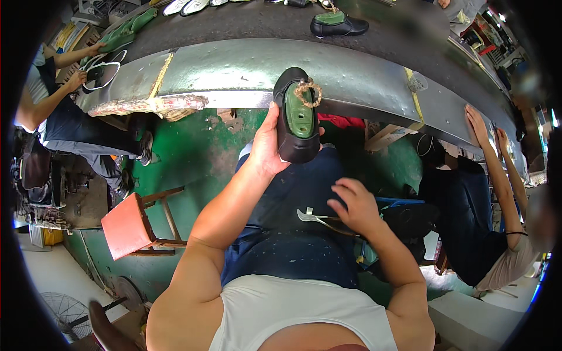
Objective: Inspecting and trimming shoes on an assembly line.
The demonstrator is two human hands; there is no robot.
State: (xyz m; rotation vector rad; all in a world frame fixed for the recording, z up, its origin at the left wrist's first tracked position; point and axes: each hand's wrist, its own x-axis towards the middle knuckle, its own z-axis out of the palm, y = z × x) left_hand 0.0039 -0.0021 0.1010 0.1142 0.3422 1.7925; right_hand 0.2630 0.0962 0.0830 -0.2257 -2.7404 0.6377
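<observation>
Left hand: the left hand is raised in front of the body and holds a black shoe, thumb on the near side and fingers wrapped behind the heel end, closed firmly on it.
Shoe: it stands almost upright in the grip, toe end up, opening turned toward the camera; a green form fills the inside, and a loop of brown cord sits near its top.
Shoe position: held in the air above the lap, just before the edge of the curved metal belt, not resting on it.
Right hand: the right hand lies low over the lap, fingers curled loosely, resting on a metal tool; whether it truly grips the tool I cannot tell.
Lap: dark blue trousers under both hands.
Belt: a second black shoe with a green form stands farther along, well apart.
Left side: another person sits by the belt beside an orange stool.
Right side: another person's hand reaches up to the belt edge.
</observation>
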